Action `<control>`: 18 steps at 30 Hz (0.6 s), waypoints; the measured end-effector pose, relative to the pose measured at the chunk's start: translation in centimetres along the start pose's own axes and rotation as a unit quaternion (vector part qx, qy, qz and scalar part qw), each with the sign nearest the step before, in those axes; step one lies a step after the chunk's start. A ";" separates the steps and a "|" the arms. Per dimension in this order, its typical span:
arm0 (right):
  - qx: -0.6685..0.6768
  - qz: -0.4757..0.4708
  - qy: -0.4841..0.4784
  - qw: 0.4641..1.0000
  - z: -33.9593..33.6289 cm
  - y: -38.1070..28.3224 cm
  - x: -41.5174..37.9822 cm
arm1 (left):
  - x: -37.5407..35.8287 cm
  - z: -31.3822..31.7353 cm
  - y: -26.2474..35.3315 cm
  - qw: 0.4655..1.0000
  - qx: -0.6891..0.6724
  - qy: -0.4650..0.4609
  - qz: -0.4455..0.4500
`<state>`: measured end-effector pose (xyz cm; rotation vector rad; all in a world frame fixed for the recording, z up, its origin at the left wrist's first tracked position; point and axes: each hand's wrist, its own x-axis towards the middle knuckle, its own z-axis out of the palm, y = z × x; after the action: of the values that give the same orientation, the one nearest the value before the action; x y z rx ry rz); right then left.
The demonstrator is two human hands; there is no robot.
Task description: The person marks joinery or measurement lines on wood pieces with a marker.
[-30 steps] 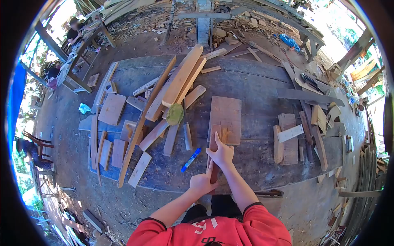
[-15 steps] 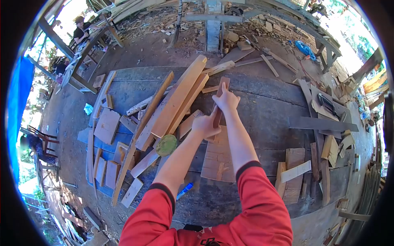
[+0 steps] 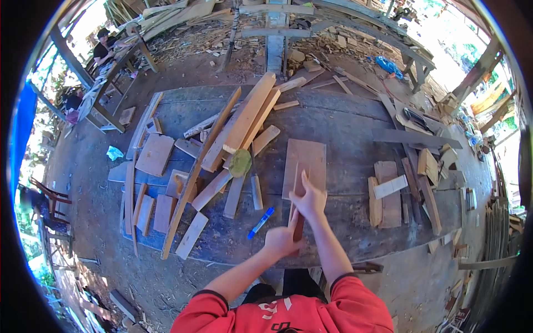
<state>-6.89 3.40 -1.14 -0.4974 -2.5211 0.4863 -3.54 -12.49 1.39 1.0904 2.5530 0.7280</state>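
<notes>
Both my hands are closed around a narrow reddish-brown wooden strip (image 3: 297,228), which points away from my body over the near part of the dark table. My left hand (image 3: 282,242) grips its near end. Farther up the strip is my right hand (image 3: 311,200), its thumb stretched along the wood. Beyond and partly under the strip's far end lies a flat rectangular board (image 3: 306,158). A blue marker (image 3: 261,223) rests on the table to the left of my hands.
Long planks (image 3: 247,122) lie at an angle left of centre, near a round green object (image 3: 240,162). Short wood blocks (image 3: 155,155) are scattered at the left. More offcuts (image 3: 390,188) and a black-handled tool (image 3: 415,117) lie right. A person (image 3: 104,49) sits far left.
My hands have drawn the wooden strip back toward my body, uncovering more of the flat board. My view has shifted, so the table sits higher in the picture.
</notes>
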 end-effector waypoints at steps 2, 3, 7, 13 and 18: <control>-0.002 0.067 -0.098 0.993 -1.9 -1.8 -4.1 | -4.1 1.0 0.3 0.999 0.002 -0.035 -0.005; -0.001 0.129 -0.195 0.972 -2.7 -2.6 -5.0 | -4.9 0.8 0.6 0.999 0.001 -0.037 -0.003; 0.004 0.165 -0.241 0.956 -2.7 -2.8 -5.0 | -4.8 0.5 0.4 0.994 0.005 -0.100 -0.034; -0.017 0.111 -0.187 0.976 2.2 1.7 3.4 | 5.4 0.2 -1.2 0.995 0.013 -0.089 -0.047; -0.001 0.073 -0.172 0.982 8.5 6.9 17.8 | 20.5 -0.4 -4.3 0.997 0.037 -0.044 -0.048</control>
<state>-24.08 15.11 -3.45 -0.6500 -2.8253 0.6746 -20.22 -0.13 -1.62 0.9902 2.5554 0.5536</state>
